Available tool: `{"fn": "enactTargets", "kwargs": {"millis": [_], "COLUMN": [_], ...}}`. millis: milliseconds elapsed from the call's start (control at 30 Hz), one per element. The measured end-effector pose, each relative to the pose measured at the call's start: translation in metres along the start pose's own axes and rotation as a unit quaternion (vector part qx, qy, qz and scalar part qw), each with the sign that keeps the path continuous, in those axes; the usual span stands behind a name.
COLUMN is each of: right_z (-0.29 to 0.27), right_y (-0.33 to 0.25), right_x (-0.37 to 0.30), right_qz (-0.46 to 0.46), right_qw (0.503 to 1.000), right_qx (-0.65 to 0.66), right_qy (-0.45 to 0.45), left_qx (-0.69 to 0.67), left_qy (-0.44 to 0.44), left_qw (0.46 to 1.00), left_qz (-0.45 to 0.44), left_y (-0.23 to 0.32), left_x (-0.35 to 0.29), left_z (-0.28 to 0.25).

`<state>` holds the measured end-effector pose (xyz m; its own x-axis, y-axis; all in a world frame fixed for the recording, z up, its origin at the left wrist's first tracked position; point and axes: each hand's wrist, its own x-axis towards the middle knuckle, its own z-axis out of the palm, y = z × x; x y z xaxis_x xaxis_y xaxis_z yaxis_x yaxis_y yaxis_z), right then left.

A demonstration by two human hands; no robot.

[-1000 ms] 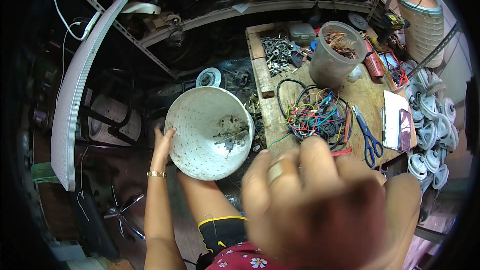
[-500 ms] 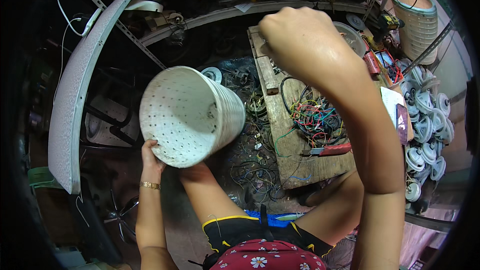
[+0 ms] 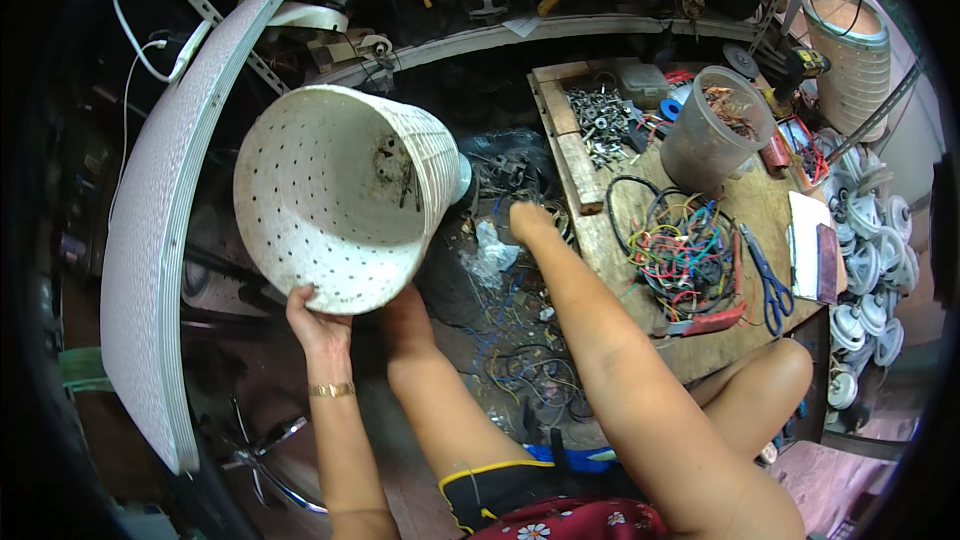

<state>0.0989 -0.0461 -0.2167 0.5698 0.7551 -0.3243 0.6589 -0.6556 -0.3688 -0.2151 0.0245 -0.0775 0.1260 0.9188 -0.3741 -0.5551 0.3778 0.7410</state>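
Note:
My left hand grips the lower rim of a white perforated plastic basket. The basket is tilted on its side with its mouth toward me, and dark dirt and a few thin scraps cling near its bottom. My right hand, closed with its fingers hidden, is low over the floor litter between the basket and the wooden board. Just beside it lies a crumpled clear plastic bag. What the right hand holds, if anything, cannot be seen. Loose wires and scraps lie on the floor below.
The wooden board on my right carries a wire tangle, blue-handled scissors, a tub of copper scraps and small metal parts. White plastic wheels are heaped beyond. A large pale panel stands at left.
My right hand has dropped from high over the board to the floor litter beside the basket. My left hand still holds the basket, which has shifted left and tilted further toward me.

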Motion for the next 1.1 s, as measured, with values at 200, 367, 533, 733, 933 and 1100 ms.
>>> {"fn": "enactTargets", "kwargs": {"millis": [200,367,533,733,933,1100], "right_z": [0.111,0.195,0.216,0.153,0.144,0.140], "right_y": [-0.031,-0.012,-0.020,-0.037,0.000,-0.008], "right_x": [0.028,0.038,0.043,0.097,0.129,0.112], "right_qz": [-0.172,-0.264,-0.238,-0.060,-0.202,-0.177], "right_qw": [0.968,0.934,0.932,0.985,0.964,0.962], "right_qx": [-0.158,-0.241,-0.254,-0.155,-0.164,-0.206], "right_qy": [-0.087,-0.026,-0.103,-0.050,0.043,0.005], "left_qx": [-0.054,-0.089,-0.101,-0.103,-0.089,-0.100], "left_qy": [-0.008,-0.025,-0.029,-0.009,0.000,0.023], "left_qw": [0.998,0.996,0.994,0.994,0.996,0.994], "left_qz": [0.006,-0.013,-0.018,-0.029,0.005,-0.041], "left_y": [-0.001,-0.013,-0.008,-0.001,0.000,-0.002], "left_x": [-0.001,-0.011,-0.017,-0.024,-0.028,-0.027], "left_z": [-0.020,-0.011,-0.012,-0.017,-0.022,-0.024]}}
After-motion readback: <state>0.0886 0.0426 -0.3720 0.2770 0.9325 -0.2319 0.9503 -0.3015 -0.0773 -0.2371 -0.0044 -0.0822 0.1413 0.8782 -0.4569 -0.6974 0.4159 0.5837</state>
